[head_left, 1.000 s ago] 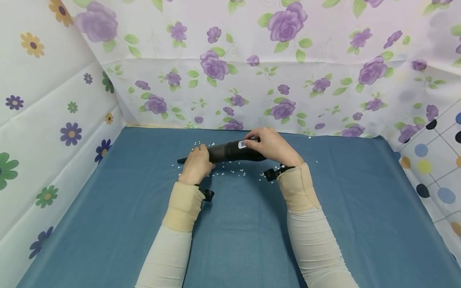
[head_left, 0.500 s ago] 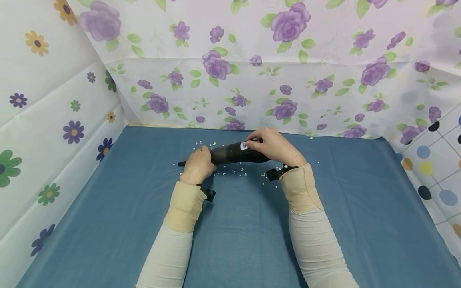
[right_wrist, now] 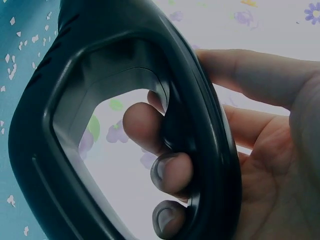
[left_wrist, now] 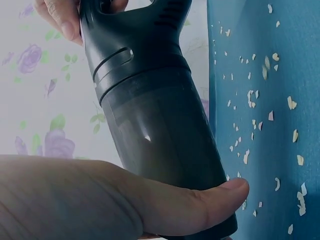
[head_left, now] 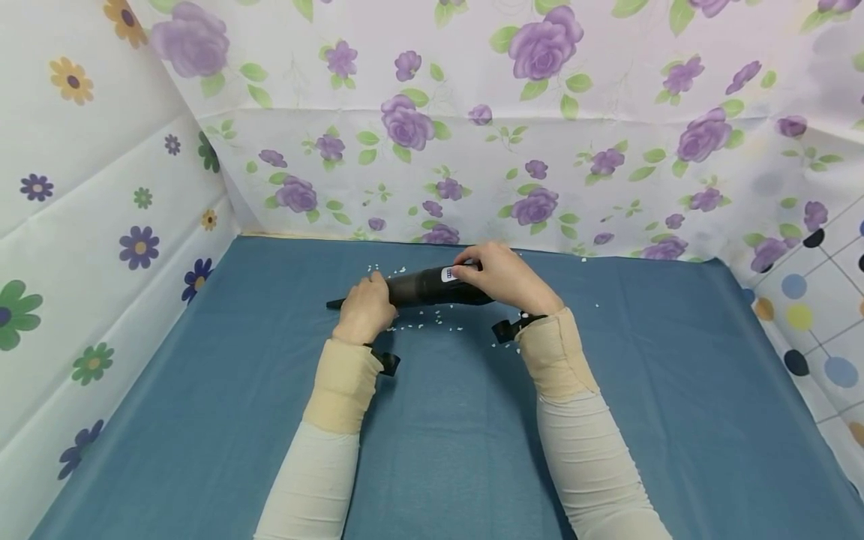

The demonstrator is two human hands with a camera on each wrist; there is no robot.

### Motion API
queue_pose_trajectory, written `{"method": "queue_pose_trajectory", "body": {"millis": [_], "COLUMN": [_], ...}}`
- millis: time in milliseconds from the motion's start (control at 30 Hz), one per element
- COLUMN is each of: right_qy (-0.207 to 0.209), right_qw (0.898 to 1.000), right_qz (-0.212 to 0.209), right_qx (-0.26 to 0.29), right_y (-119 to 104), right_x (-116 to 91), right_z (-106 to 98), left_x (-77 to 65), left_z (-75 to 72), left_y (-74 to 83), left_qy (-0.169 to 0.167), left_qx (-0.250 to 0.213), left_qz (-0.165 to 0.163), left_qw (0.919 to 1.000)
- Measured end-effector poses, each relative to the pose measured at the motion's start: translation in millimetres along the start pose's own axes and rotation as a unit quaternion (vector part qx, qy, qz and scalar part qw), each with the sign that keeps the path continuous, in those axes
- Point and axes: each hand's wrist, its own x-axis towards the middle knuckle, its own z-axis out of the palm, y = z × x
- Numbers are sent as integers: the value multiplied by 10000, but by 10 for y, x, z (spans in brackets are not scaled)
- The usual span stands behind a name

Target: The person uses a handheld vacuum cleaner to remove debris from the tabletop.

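A black handheld vacuum cleaner (head_left: 435,288) lies roughly level over the blue cloth, its narrow nozzle (head_left: 334,304) pointing left. My left hand (head_left: 365,309) grips the front end of its smoky see-through dust cup (left_wrist: 155,130). In the left wrist view the thumb lies across the cup; most of the other fingers are hidden. At the rear, my right hand (head_left: 508,277) holds the loop handle (right_wrist: 207,130), with several fingertips (right_wrist: 172,172) curled through the opening. Small pale scraps (left_wrist: 300,160) are scattered on the cloth around and under the vacuum.
Blue cloth (head_left: 445,450) covers the table. A floral sheet (head_left: 472,165) hangs behind its far edge, and patterned sheets stand at the left (head_left: 101,247) and right (head_left: 810,322). A few stray scraps lie toward the right and the back.
Over the last half second, both hands and the vacuum cleaner have shifted slightly left. The grip of each hand looks the same throughout.
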Motion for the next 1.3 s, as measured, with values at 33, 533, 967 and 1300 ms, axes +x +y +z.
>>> {"method": "queue_pose_trajectory", "body": {"millis": [33,533,967,1300], "right_qy": [-3,67,-28,-93], "right_qw": [10000,9999,9999,9998], "right_qz": [-16,69,124,124], "right_qx": [15,-69,-72,-97], "right_y": [-2,66,89,118], "right_x": [0,-92,-165,-163], "right_z": [2,-132,-239,-243], "left_x": [1,23,-45,-74], "left_z": [-2,120,166,162], "left_y": [-1,114,230,263], "left_qy": [-1,548,780,753], "left_qx": [-3,183,262,363], "left_qz": [-5,453,606,556], "left_qw": [10000,9973,9948,9949]}}
